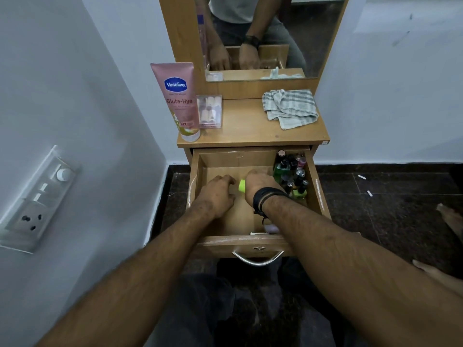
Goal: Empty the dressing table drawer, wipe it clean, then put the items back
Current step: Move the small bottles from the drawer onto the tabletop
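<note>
Both hands in drawer (195,176) — right hand (260,186) grip around half-hidden green item (242,185); left hand (219,194) loose, empty.

A white plastic switch panel with a round dial and socket holes (37,199) is mounted on the pale grey wall (87,71) at the left. A dark speckled stone floor (388,209) is seen below, with two small white scraps (365,185) lying on it. A wood-framed mirror (253,33) is fixed upright above.

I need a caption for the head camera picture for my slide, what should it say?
Both hands reach into the open drawer; right hand holds a lime-green item beside small bottles, cloth waiting on top.
</note>
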The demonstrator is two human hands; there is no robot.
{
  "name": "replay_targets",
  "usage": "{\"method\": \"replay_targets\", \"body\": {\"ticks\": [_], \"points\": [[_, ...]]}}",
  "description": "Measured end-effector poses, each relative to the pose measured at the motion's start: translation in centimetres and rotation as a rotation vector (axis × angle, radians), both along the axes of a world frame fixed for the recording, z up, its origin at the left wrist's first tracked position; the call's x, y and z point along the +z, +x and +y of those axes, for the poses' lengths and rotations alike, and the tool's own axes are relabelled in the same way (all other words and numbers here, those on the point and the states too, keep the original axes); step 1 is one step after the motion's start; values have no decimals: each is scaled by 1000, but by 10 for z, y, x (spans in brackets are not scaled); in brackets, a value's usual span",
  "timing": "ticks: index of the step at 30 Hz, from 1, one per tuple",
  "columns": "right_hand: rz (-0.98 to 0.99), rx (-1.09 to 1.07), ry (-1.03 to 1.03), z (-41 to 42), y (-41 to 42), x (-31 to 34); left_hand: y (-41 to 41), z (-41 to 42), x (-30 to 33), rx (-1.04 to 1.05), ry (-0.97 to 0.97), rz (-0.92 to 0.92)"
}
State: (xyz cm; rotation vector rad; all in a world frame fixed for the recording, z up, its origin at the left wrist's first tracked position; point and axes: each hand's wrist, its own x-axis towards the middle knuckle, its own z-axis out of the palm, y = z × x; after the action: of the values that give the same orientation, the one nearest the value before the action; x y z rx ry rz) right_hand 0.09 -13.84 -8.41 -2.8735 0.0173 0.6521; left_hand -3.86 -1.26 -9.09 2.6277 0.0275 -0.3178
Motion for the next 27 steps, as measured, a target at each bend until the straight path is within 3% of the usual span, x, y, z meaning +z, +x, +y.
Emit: {"method": "replay_targets", "body": {"ticks": [11, 17, 23, 25, 27], "points": [[-101, 259, 27, 11, -8, 37, 0, 12, 17, -139, 60, -75], [-155, 193, 52, 6, 0, 65, 5, 31, 33, -159, 165, -210], [-557, 89, 401, -2, 8, 73, 14, 39, 41, 93, -97, -379], [-534, -64, 597, 0, 11, 72, 17, 34, 41, 195, -201, -386], [-382, -193, 802, 5, 12, 70, 19, 29, 41, 242, -246, -380]]}}
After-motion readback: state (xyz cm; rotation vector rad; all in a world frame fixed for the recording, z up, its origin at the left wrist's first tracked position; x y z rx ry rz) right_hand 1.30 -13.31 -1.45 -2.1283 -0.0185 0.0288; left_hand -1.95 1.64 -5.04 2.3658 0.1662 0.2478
